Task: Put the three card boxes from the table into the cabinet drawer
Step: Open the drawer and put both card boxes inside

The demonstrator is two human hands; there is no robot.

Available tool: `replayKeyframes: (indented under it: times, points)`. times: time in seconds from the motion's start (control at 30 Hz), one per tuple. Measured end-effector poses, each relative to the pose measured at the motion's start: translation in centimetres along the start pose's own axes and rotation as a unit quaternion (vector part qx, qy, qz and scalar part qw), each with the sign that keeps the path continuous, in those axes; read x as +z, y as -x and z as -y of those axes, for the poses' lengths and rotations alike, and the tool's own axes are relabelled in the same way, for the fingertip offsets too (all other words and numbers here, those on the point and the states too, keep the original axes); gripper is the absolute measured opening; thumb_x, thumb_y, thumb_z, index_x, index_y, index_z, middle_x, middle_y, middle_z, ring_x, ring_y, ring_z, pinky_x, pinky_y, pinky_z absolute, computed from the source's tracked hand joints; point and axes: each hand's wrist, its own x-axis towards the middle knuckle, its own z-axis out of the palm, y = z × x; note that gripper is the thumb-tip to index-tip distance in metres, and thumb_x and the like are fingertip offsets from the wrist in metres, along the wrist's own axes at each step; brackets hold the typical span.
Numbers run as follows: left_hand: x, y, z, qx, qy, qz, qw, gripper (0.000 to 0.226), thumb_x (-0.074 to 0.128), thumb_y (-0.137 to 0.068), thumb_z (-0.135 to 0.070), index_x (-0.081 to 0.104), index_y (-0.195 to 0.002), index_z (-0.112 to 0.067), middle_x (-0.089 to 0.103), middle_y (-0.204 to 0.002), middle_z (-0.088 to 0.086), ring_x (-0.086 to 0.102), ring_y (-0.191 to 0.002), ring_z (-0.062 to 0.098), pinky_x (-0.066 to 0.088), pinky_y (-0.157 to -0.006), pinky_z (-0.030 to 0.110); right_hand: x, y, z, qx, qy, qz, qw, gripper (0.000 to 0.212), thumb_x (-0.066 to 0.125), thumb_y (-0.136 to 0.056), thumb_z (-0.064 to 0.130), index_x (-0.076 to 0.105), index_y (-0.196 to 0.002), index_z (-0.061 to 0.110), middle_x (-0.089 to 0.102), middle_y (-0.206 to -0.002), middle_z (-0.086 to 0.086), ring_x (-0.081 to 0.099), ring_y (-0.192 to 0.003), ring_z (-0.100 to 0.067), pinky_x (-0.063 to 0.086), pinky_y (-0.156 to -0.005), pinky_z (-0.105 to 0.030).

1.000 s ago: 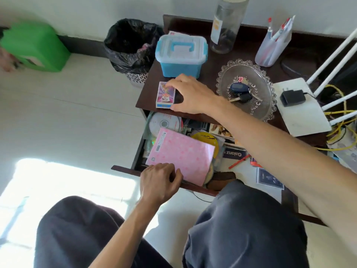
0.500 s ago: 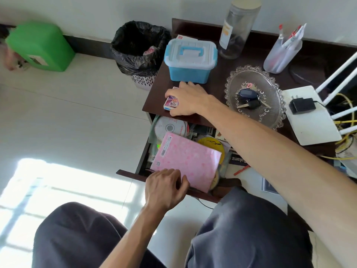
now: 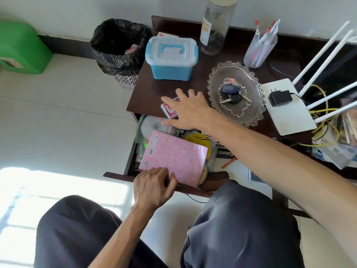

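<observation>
My right hand (image 3: 190, 111) grips a small card box (image 3: 168, 109) with a pink and white picture face, thumb under it and fingers spread over it. It hovers at the front edge of the dark wooden table (image 3: 150, 93), just above the open drawer (image 3: 116, 176). My palm hides most of the box, and a second box may lie under it. My left hand (image 3: 154, 187) curls over the drawer's front rim, next to a pink notebook (image 3: 173, 157) lying in the drawer. No other card box shows on the table.
The drawer holds a CD (image 3: 153, 126), a yellow disc and papers. On the table stand a blue storage box (image 3: 172, 59), a glass dish (image 3: 249, 113) with keys, a pen cup (image 3: 258, 49), a bottle (image 3: 214, 26) and a white router (image 3: 287, 115). A lined bin (image 3: 119, 47) stands left.
My right hand closed on the card box and drew it from the table top to the front edge over the drawer. My left hand stayed on the drawer front.
</observation>
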Motion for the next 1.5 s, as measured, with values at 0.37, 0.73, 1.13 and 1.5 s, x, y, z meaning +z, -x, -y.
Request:
replayKeyframes:
  times: [0.37,0.73,1.13,1.5]
  points:
    - [-0.4,0.0,-0.3,-0.007,0.004,0.011,1.000,0.038,0.057,-0.082,-0.037,0.042,-0.052,-0.019,0.051,-0.046,-0.001,0.047,-0.042,0.020,0.032,-0.048,0.026,-0.4,1.1,-1.7,-0.118,-0.030,0.011,0.992,0.049,0.062,-0.095,0.023,0.049,-0.140,0.039,0.044,-0.129,-0.010,0.051,-0.113,-0.033,0.044,-0.091,-0.057]
    - [0.0,0.1,-0.2,-0.004,-0.007,-0.017,1.000,0.042,0.051,-0.088,-0.038,0.045,-0.050,-0.019,0.049,-0.044,-0.003,0.035,-0.042,0.017,0.032,-0.046,0.024,0.5,13.1,-3.4,-0.083,-0.175,0.043,0.980,0.043,0.065,-0.080,0.048,0.056,-0.122,0.048,0.042,-0.100,0.003,0.049,-0.080,-0.018,0.041,-0.060,-0.036]
    - [0.0,0.2,-0.5,0.016,-0.021,-0.041,0.999,0.044,0.050,-0.089,-0.033,0.048,-0.048,-0.016,0.047,-0.043,-0.002,0.037,-0.040,0.020,0.018,-0.048,0.022,14.8,24.4,-9.6,0.061,-0.245,0.234,0.939,0.026,0.073,-0.087,0.033,0.057,-0.107,0.036,0.041,-0.103,0.004,0.047,-0.093,-0.016,0.035,-0.066,-0.025]
    - [0.0,0.2,-0.4,0.007,-0.017,-0.024,1.000,0.043,0.046,-0.090,-0.037,0.044,-0.050,-0.021,0.044,-0.044,-0.007,0.038,-0.040,0.018,0.014,-0.049,0.016,15.9,25.5,-10.8,0.051,-0.210,0.271,0.938,0.031,0.058,-0.099,0.039,0.069,-0.127,0.029,0.043,-0.108,0.002,0.046,-0.106,-0.016,0.039,-0.079,-0.031]
